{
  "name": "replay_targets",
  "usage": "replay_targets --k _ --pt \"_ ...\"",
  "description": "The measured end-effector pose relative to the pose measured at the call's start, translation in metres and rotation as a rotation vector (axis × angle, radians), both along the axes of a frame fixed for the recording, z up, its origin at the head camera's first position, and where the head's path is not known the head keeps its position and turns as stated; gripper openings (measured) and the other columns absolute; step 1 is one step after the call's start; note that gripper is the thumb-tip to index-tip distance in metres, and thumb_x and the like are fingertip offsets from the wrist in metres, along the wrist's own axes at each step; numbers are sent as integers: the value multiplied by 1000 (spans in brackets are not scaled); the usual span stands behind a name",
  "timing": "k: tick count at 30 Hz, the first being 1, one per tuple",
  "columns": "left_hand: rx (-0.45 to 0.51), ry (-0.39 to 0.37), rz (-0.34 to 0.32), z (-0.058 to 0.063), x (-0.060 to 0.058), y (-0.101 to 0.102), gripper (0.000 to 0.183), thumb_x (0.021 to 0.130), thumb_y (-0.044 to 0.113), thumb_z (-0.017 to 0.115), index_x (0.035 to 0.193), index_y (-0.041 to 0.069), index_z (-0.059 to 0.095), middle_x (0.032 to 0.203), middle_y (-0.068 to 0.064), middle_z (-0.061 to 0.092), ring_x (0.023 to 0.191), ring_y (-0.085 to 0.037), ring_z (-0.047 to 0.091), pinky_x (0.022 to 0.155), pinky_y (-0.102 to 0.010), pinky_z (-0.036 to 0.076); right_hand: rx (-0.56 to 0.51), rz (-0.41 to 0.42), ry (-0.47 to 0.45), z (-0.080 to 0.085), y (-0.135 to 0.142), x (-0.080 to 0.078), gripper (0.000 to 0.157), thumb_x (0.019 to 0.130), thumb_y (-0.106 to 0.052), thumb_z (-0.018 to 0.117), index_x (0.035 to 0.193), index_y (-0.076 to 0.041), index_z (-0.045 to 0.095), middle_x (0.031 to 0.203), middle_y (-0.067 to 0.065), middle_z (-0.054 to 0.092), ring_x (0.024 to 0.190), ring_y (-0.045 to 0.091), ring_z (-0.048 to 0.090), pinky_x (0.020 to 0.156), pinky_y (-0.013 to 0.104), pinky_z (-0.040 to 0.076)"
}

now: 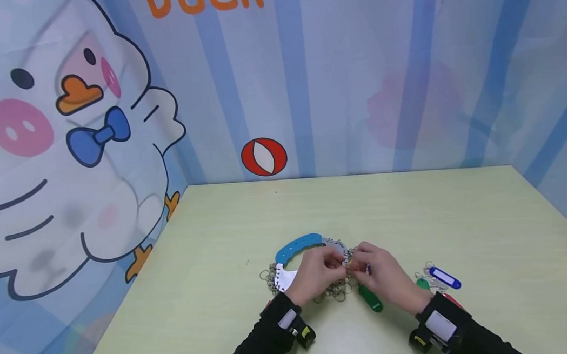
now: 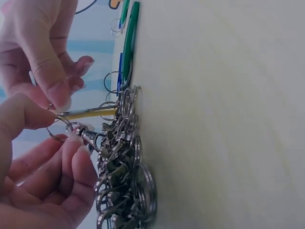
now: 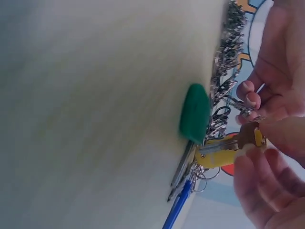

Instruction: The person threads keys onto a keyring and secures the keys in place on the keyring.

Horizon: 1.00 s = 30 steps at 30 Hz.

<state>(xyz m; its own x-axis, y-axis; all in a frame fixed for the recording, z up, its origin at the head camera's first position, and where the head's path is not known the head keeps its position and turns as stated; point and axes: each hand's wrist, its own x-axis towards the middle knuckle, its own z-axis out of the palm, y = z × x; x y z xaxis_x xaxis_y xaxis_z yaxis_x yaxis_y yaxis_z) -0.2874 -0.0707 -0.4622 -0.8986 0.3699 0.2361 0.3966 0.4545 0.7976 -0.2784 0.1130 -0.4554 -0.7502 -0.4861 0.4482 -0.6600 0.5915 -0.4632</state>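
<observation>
My left hand (image 1: 316, 275) pinches a small metal split ring (image 2: 58, 129) attached to a swivel clasp (image 2: 89, 135). Close against it, my right hand (image 1: 387, 276) pinches a key (image 3: 247, 136) by its head, its blade pointing away from the fingers. A yellow key tag (image 3: 218, 158) shows just behind the key blade. Many metal rings and clasps (image 2: 116, 181) hang in a row below the left hand, along a curved band with a blue part (image 1: 298, 245) and a white part (image 1: 285, 278). Whether the key is threaded on the ring, I cannot tell.
On the table (image 1: 218, 224), a green key tag (image 1: 370, 298) lies beneath the right hand. Further right are a blue key tag (image 1: 444, 277), another green tag (image 1: 422, 284) and a red one (image 1: 453, 300), partly behind the right wrist. A printed curtain (image 1: 336, 87) stands behind the table.
</observation>
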Motion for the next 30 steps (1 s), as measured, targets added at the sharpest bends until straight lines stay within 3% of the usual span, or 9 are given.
replay_targets --k 7,16,24,27,30 --pt "6 -43 -35 4 -1 -5 13 87 11 65 99 13 69 89 -5 72 75 -2 62 70 -17 50 141 -25 -15 3 -3 -3 13 81 -15 76 81 -17 63 87 -5 52 69 6 49 58 15 41" --pt "-35 -20 -106 4 -4 -9 20 92 13 60 110 15 69 99 -4 73 88 -5 65 78 -17 51 162 -32 -63 10 -3 -8 10 85 -18 73 81 -16 64 81 -7 53 69 1 47 58 16 41" --pt "-189 213 -18 10 -4 -2 10 91 6 63 96 12 70 90 -1 71 77 -3 60 68 -12 46 91 66 -128 12 -4 -11 10 87 -17 70 82 -16 61 79 -8 52 69 5 48 58 17 41" --pt "-199 219 21 11 -3 -2 7 90 6 64 87 11 68 83 0 70 73 -3 56 65 -12 44 50 86 -169 13 -3 -12 11 87 -14 70 83 -16 60 79 -7 52 69 3 47 58 18 42" --pt "-181 163 74 11 -3 -2 9 89 5 65 81 9 67 78 -1 67 70 -2 51 62 -14 42 46 91 -173 13 -2 -11 11 87 -13 70 83 -16 61 79 -7 53 68 -1 46 57 17 43"
